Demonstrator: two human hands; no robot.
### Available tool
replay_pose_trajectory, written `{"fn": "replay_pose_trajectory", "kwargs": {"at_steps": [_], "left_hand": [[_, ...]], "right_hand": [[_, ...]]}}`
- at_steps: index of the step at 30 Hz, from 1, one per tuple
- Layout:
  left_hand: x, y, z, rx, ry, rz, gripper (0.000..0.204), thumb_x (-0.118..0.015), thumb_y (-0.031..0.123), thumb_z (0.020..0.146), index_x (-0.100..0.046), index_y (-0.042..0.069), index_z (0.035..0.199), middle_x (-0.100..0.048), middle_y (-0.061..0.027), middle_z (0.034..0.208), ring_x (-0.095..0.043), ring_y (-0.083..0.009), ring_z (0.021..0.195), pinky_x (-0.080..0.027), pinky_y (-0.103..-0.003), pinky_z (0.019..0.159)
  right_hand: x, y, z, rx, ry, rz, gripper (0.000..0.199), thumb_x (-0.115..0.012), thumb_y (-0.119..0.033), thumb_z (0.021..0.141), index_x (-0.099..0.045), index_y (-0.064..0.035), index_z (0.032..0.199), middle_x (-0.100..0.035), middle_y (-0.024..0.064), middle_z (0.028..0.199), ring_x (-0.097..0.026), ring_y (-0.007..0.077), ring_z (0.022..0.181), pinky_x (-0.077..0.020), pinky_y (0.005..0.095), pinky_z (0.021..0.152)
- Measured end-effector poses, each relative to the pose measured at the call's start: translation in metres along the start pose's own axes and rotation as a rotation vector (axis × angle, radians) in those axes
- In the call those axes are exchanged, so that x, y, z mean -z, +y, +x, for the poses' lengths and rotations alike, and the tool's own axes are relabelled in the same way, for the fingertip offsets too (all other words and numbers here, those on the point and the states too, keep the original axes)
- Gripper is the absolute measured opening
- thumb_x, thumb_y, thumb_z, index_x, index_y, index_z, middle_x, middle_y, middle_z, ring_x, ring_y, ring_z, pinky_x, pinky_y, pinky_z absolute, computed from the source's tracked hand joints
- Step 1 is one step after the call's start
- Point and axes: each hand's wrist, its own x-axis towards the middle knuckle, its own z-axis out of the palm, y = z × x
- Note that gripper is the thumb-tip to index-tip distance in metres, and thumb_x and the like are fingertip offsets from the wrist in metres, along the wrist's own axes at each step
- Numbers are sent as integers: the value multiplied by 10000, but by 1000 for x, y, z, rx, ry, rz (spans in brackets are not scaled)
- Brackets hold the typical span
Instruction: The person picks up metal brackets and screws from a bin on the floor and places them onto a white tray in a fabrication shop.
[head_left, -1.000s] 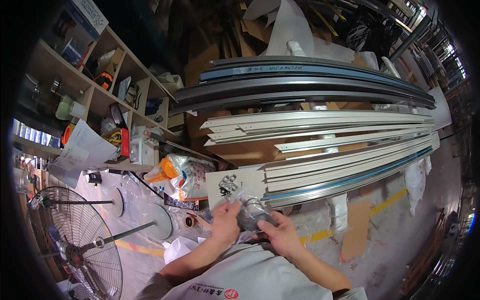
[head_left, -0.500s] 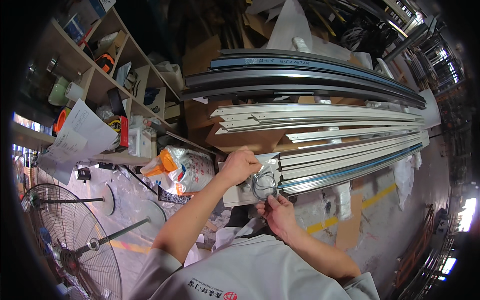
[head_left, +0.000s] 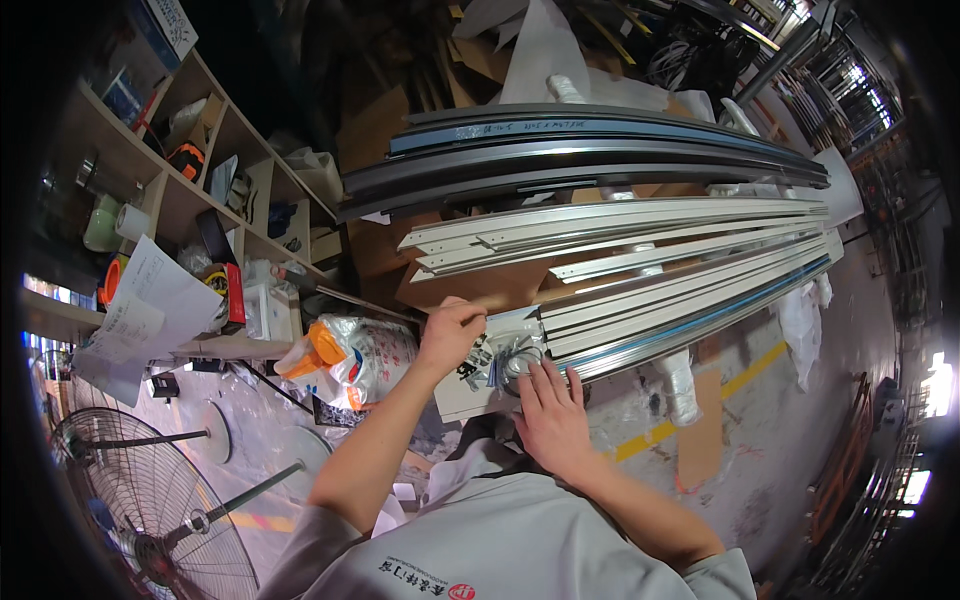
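My left hand [head_left: 450,335] is curled into a fist at the left end of a small white plate [head_left: 462,398]. A thin pale stick pokes out of the fist to the right; I cannot tell what it is. My right hand [head_left: 548,402] lies flat with its fingers spread, the fingertips resting on a clear plastic bag of small hardware [head_left: 512,358] on that plate. Dark screws or fittings [head_left: 476,362] lie loose between the two hands. The plate sits at the near end of a stack of long silver metal profiles [head_left: 690,285].
Dark curved rails [head_left: 600,150] lie behind the silver profiles over cardboard. A wooden shelf unit [head_left: 190,200] with tools, boxes and papers stands at the left, with an orange-and-white plastic bag [head_left: 345,355] below it. A standing fan [head_left: 140,500] is at the lower left. Yellow floor tape [head_left: 690,415] runs to the right.
Both hands have moved up from near my chest, where they held the clear bag, to the white plate. The bag now lies on the plate under my right fingertips.
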Motion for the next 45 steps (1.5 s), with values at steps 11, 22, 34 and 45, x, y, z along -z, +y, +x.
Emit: {"fn": "replay_pose_trajectory", "kwargs": {"at_steps": [11, 22, 34, 45], "left_hand": [[17, -13, -38, 137, 183, -60, 151, -642, 25, 870, -723, -21, 989, -669, -101, 962, -625, -171, 865, -477, -266, 786], [14, 11, -69, 129, 273, -105, 145, -602, -8, 897, -708, -36, 992, -671, -101, 1027, -632, -175, 949, -477, -262, 843], [-103, 146, -191, -27, 15, -1, 183, -551, 38, 881, -708, -39, 934, -697, -105, 871, -636, -198, 819, -507, -325, 771], [-394, 268, -218, 145, -812, 20, 219, -574, 134, 958, -732, -17, 975, -737, -79, 918, -655, -131, 844, -528, -295, 769]], "right_hand": [[-23, 9, 15, 88, -161, -360, 520, -402, -169, 953, -468, 107, 1389, -456, 287, 1466, -386, 399, 1421, -140, 592, 1205], [-47, -6, -10, 66, -228, -206, 535, -427, -170, 939, -447, 146, 1371, -402, 341, 1475, -367, 452, 1411, -221, 528, 1200], [5, 150, -171, 91, -631, 869, 491, -491, -353, 1025, -548, 49, 1300, -649, 279, 1180, -617, 446, 1083, -487, 446, 942], [-40, 334, -451, -429, -293, 1527, 528, -401, -421, 1083, -498, -49, 1445, -581, 100, 1378, -504, 179, 1273, -364, 306, 1098]]}}
